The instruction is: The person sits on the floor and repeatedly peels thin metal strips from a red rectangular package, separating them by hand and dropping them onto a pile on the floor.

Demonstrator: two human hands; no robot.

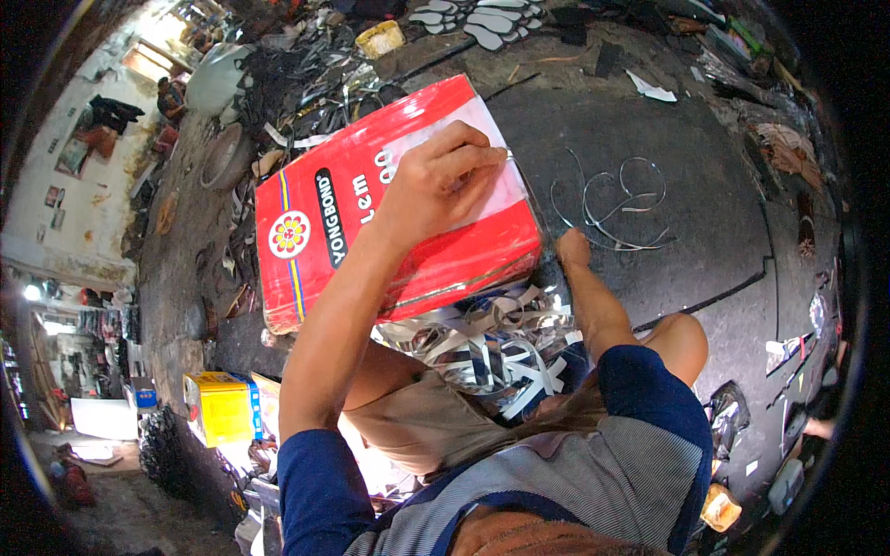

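Two bare hands: the left hand (pixel 454 171) is bent over the box top, fingers curled and thumb drawn in near the far right edge; whether a thin piece is pinched there I cannot tell. The right hand (pixel 573 248) is loosely curled just beyond the box's right side, its grasp too hidden to judge.
Red box: a large, glossy red carton with a pale panel (pixel 482 255) sits tilted in front of the person, just beyond the bent legs.
Box handling: probably stiff-walled yet able to dent, its shiny face likely slippery; its weight cannot be told. Opposite lower edges would seem a surer hold than the flat top.
Loose loops: thin, silvery, curling strips (pixel 630 246) lie near the right hand, probably light, springy and easily kinked; take them by an end.
Strip heap: a tangle of flat white and silvery strips (pixel 505 357) lies between box and legs, likely to snag if dragged.
Box edges: the right edge borders a flat black sheet (pixel 714 185); the near edge borders the strip heap.
Room: widest to the right across the sheet, around the loops; dark crumpled scraps (pixel 320 97) crowd the far left side, and the right knee (pixel 681 335) limits movement nearer the body.
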